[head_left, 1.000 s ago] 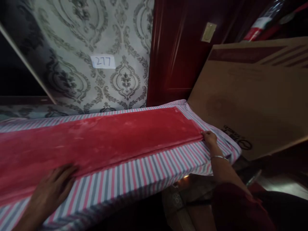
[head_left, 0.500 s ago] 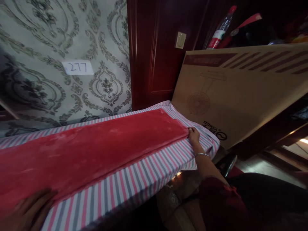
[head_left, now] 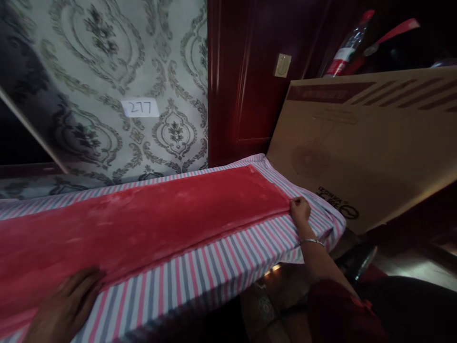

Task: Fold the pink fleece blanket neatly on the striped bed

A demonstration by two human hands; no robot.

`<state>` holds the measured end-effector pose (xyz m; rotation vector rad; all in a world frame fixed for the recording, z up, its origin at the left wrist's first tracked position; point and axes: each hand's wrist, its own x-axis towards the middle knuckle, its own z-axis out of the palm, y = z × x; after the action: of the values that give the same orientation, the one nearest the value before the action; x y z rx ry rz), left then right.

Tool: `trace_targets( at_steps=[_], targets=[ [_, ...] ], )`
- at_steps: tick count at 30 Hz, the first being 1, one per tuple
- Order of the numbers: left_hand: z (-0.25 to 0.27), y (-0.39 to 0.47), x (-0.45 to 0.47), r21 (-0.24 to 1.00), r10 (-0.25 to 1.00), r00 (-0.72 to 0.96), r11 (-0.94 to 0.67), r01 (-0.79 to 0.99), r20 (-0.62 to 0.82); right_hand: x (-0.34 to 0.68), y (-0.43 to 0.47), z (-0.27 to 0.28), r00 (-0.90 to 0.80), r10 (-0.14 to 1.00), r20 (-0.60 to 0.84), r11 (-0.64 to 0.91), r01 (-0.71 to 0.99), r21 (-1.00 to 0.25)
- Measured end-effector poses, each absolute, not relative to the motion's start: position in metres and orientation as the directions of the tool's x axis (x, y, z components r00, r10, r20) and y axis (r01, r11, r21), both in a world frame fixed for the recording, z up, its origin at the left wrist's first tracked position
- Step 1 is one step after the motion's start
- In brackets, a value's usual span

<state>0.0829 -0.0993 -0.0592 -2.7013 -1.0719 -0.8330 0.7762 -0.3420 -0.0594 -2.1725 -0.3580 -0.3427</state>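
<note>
A long folded red plush cloth (head_left: 171, 200) lies flat on a striped cloth (head_left: 200, 267) of white, pink and grey that covers a narrow table. At the near right corner of the red cloth, my right hand (head_left: 300, 209) has its fingers closed on the edge; a bracelet circles that wrist. My left hand (head_left: 71, 300) rests over the near edge of the red cloth at lower left. Its fingers are stretched out on the plush, and its thumb is hidden.
A large cardboard box (head_left: 374, 143) leans by the table's right end, with a plastic bottle (head_left: 350, 45) behind its top. A dark red door panel (head_left: 246, 85) and patterned wall (head_left: 174, 71) with a paper marked 277 (head_left: 140, 107) stand behind.
The view has shifted, so the table, wall and box appear further right. The left hand shows more fully. My right hand stays at the same corner of the red cloth.
</note>
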Motion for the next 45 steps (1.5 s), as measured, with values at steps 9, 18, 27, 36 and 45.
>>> trace_targets(
  at_steps=[9,18,27,36,45],
  targets=[
    [-0.028,-0.091,0.120,0.221,0.676,0.533,-0.701,0.678,0.508,0.773,-0.342,-0.060,0.927,0.164,0.338,-0.625,0.362,-0.692],
    [0.011,-0.041,0.277,0.090,0.498,0.802,-0.862,0.499,0.329,0.788,-0.330,-0.041,0.939,0.241,0.245,-0.704,0.342,-0.623],
    [-0.031,-0.043,0.311,0.001,0.494,0.833,-0.860,0.510,0.249,0.796,-0.321,-0.018,0.942,0.288,0.174,-0.827,0.336,-0.451],
    [-0.034,-0.040,0.306,-0.042,0.464,0.837,-0.868,0.495,0.291,0.819,-0.211,0.013,0.867,0.483,0.124,-0.782,0.491,-0.385],
    [-0.046,-0.036,0.300,-0.122,0.409,0.856,-0.877,0.464,0.317,0.840,-0.158,0.004,0.870,0.493,-0.020,-0.826,0.460,-0.325]
  ],
)
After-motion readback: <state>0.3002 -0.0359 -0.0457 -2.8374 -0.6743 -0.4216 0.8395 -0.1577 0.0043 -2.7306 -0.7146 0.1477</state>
